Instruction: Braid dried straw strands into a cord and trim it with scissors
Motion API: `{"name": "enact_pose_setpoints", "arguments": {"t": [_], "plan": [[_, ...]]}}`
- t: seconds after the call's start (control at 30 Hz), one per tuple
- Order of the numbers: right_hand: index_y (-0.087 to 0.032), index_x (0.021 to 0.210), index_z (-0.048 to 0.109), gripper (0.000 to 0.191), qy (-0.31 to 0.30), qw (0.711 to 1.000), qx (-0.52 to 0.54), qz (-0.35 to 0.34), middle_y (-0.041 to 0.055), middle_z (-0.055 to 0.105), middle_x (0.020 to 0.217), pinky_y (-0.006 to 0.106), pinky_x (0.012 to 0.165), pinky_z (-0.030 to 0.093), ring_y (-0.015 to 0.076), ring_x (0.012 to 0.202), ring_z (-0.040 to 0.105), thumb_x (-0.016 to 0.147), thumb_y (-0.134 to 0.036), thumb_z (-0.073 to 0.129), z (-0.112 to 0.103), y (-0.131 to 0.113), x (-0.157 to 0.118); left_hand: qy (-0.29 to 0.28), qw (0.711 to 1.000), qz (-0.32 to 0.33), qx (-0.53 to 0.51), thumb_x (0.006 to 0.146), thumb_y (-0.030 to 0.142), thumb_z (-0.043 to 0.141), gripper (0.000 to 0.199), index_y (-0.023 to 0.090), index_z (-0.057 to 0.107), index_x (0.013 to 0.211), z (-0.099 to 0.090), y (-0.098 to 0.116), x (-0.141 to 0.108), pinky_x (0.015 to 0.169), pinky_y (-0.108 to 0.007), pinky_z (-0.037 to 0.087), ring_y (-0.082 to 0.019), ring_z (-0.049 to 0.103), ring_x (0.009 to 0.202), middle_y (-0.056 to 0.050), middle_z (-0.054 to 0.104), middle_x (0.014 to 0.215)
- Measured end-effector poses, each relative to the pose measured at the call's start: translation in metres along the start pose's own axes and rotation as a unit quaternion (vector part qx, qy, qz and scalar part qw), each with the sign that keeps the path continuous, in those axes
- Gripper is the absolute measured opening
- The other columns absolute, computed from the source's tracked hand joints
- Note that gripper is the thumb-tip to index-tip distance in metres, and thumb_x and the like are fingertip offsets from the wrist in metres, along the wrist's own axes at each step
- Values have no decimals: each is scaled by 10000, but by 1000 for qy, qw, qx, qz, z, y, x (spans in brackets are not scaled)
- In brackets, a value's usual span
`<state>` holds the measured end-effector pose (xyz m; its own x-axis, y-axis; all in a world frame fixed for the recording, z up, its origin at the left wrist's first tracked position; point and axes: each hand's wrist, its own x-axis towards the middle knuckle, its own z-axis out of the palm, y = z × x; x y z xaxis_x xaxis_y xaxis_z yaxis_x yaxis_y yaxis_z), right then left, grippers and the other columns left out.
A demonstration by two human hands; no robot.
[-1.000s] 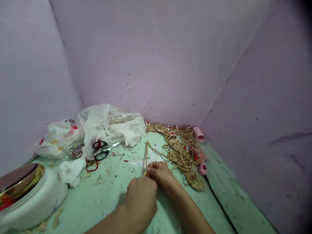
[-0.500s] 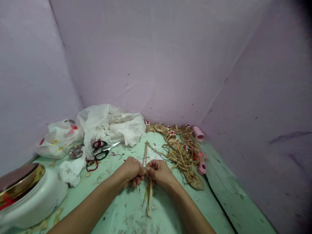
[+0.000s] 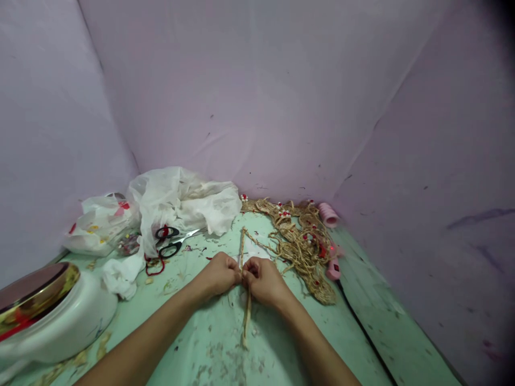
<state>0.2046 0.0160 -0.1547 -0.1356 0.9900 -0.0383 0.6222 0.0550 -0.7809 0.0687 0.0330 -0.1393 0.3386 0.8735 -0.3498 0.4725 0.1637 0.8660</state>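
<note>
Two hands, the left hand (image 3: 219,274) and the right hand (image 3: 263,282), pinch one straw-coloured cord (image 3: 242,251) at the near centre of the green table (image 3: 201,343). It looks light, dry and pliable, likely to fray, best held where the strands meet. One pair of scissors (image 3: 170,250) lies left, one pink spool (image 3: 329,215) far right; the strands in the tangled pile (image 3: 298,249) cannot be counted
</note>
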Motion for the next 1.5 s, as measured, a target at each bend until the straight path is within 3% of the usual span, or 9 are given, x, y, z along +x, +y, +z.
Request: {"name": "enact_pose_setpoints", "arguments": {"t": [0.23, 0.47, 0.73, 0.93, 1.13, 1.23, 1.3, 1.37, 1.5], "plan": [[-137, 670, 628, 161, -23, 998, -56, -17, 38, 618, 621, 192, 498, 311, 104, 553, 498, 666, -198, 479, -12, -5, -2, 1, 1000, 1, -24, 534, 170, 467, 167, 156, 372, 398, 4, 0, 1, 375, -218, 94, -33, 165, 341, 75, 231, 317], [-129, 618, 659, 166, -45, 988, -141, 48, 34, 575, 515, 199, 430, 235, 99, 481, 443, 600, -216, 518, -24, -16, -5, 5, 1000, -15, -26, 519, 136, 469, 159, 152, 385, 384, 5, 2, 1, 348, -207, 95, -33, 180, 306, 69, 256, 285], [-135, 584, 657, 177, -46, 984, -173, 17, 28, 560, 483, 206, 413, 194, 81, 438, 407, 583, -184, 487, -13, -30, -14, 9, 994, -75, -84, 491, 111, 463, 156, 147, 390, 358, 1, 9, -3, 297, -192, 109, -44, 228, 241, 45, 325, 262], [-146, 598, 666, 189, -30, 972, -231, -17, 66, 613, 567, 219, 434, 196, 91, 456, 420, 607, -155, 477, -9, -46, -21, -33, 989, -48, -138, 488, 110, 467, 64, 116, 479, 426, -6, 9, -5, 302, -181, 91, -27, 224, 255, 43, 375, 295], [-138, 564, 669, 191, -212, 969, -123, -9, 28, 581, 496, 206, 420, 245, 97, 440, 434, 576, -111, 480, -30, -53, -32, -71, 984, -44, -159, 474, 119, 501, 82, 116, 457, 405, -11, 9, -5, 301, -176, 79, -9, 202, 261, 52, 378, 305], [-158, 626, 676, 139, -380, 924, -8, 41, 7, 589, 535, 192, 411, 303, 85, 417, 432, 596, -211, 551, -48, -55, -42, -70, 980, -51, -177, 469, 122, 504, 53, 115, 474, 425, -13, 8, -5, 294, -176, 82, -18, 231, 262, 42, 402, 317], [-159, 638, 664, 140, -406, 911, 45, 57, 8, 594, 558, 190, 416, 333, 75, 413, 428, 595, -263, 580, -58, -54, -43, -67, 980, -54, -178, 464, 118, 512, 35, 113, 489, 438, -13, 8, -5, 290, -175, 88, -22, 241, 260, 41, 406, 319], [-144, 595, 629, 143, -331, 938, 84, 65, 12, 583, 542, 188, 418, 344, 70, 412, 431, 612, -272, 568, -63, -50, -37, -68, 980, -55, -178, 464, 114, 519, 36, 112, 496, 436, -13, 9, -5, 287, -175, 91, -23, 242, 256, 42, 405, 316], [-132, 581, 549, 113, -58, 983, 123, 124, 3, 538, 509, 187, 416, 340, 74, 428, 436, 633, -232, 544, -56, -36, -17, -63, 981, -60, -173, 468, 100, 506, 43, 109, 501, 426, -13, 11, -7, 291, -169, 109, -23, 251, 260, 42, 401, 311]]}}
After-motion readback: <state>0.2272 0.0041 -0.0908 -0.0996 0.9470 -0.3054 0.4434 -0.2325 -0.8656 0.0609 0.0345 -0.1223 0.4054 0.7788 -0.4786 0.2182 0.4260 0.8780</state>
